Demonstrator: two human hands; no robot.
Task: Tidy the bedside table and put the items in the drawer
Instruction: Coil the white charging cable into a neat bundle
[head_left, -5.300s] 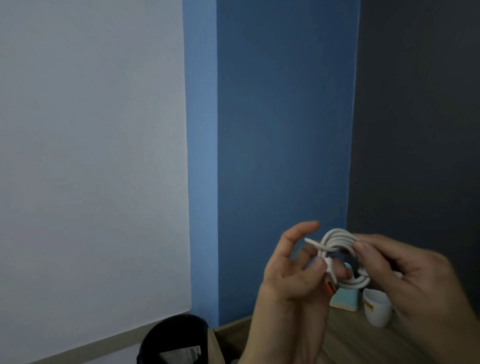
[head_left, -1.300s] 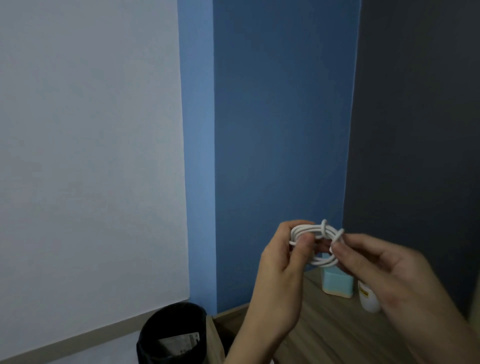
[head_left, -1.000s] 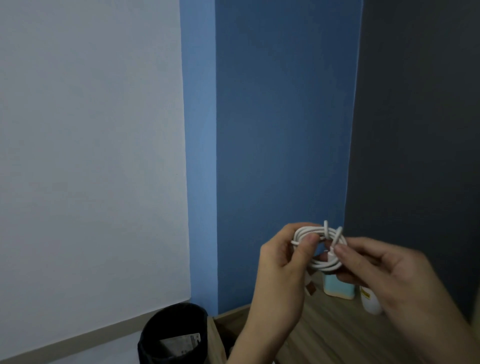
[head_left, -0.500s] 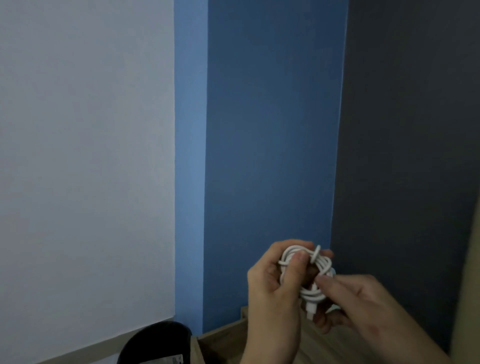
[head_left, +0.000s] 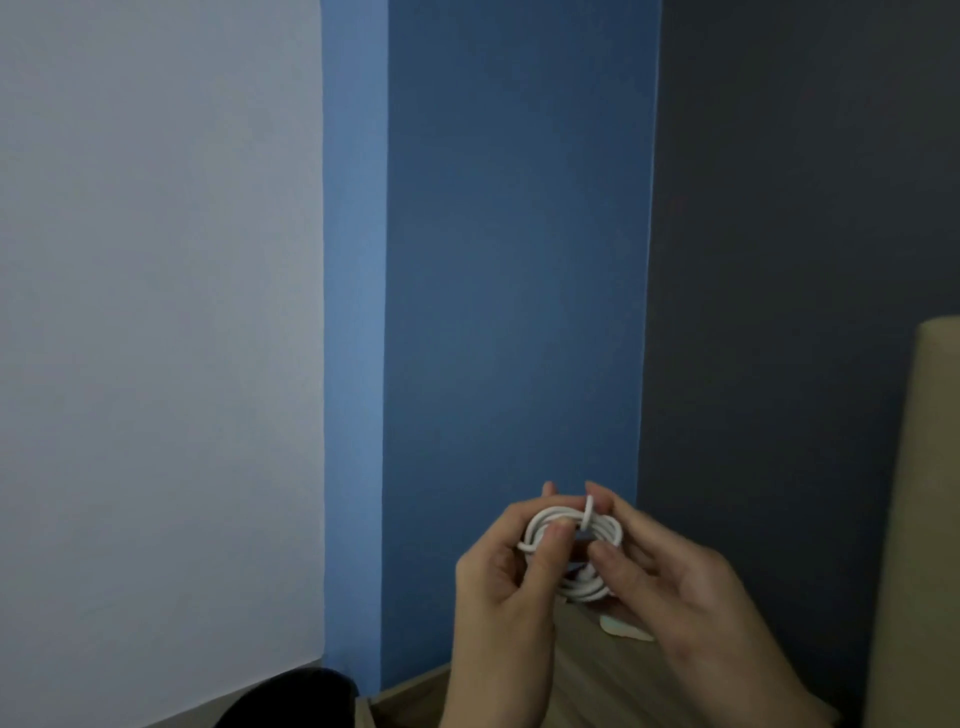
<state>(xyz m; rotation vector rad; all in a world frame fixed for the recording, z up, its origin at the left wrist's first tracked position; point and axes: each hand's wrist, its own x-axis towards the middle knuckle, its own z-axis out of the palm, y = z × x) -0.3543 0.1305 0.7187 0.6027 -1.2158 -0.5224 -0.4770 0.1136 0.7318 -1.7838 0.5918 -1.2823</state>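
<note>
The white cable (head_left: 545, 519) is wound into a flat, roughly round coil with its open face turned toward you, so it has no clear long axis. One small turn (head_left: 588, 512) stands upright across the top strands. You hold it up in the air, above the far end of the wooden bedside table (head_left: 602, 675), in front of the blue wall (head_left: 509, 260).

Your left hand (head_left: 504, 577) pinches the coil's left side, thumb in front and fingers behind. Your right hand (head_left: 675, 577) pinches the right side, thumb on the front.

A pale object (head_left: 623, 630) peeks out on the table below your right hand. A black bin (head_left: 291, 701) sits at lower left; its contents cannot be made out.
</note>
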